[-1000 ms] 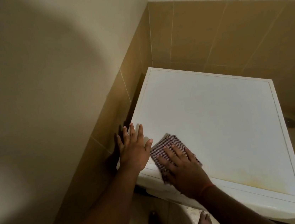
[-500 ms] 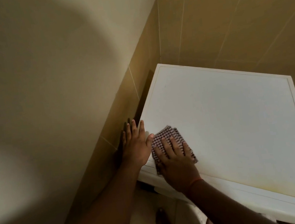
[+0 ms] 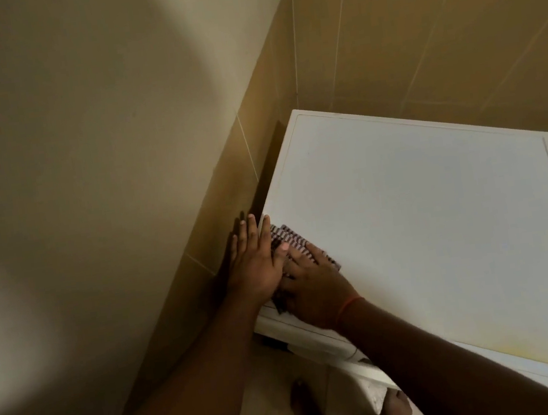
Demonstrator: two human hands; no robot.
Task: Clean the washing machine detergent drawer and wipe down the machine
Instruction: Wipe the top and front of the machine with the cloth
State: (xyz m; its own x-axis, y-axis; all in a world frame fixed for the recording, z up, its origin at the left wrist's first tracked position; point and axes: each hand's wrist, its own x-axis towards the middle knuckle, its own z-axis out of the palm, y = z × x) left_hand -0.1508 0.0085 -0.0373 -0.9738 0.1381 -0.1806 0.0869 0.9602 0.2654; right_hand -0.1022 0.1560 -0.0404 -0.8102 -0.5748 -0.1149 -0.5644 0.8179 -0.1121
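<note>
A soft, limp checked cloth [image 3: 299,245] is pressed flat under the open-fingered right hand [image 3: 313,288] at the near left corner of the washing machine [image 3: 440,221] top, the left hand [image 3: 255,261] laid open beside it, best gathered by its edges.

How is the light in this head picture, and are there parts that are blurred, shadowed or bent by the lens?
Head view: dim, warm light; the washing machine top is the brightest area, without hard glare. Soft dark shadows cover the left wall and both forearms. The checked cloth under the right hand looks slightly smeared; the left hand is sharper. The wide lens slants the tile lines and the machine's edges.
</note>
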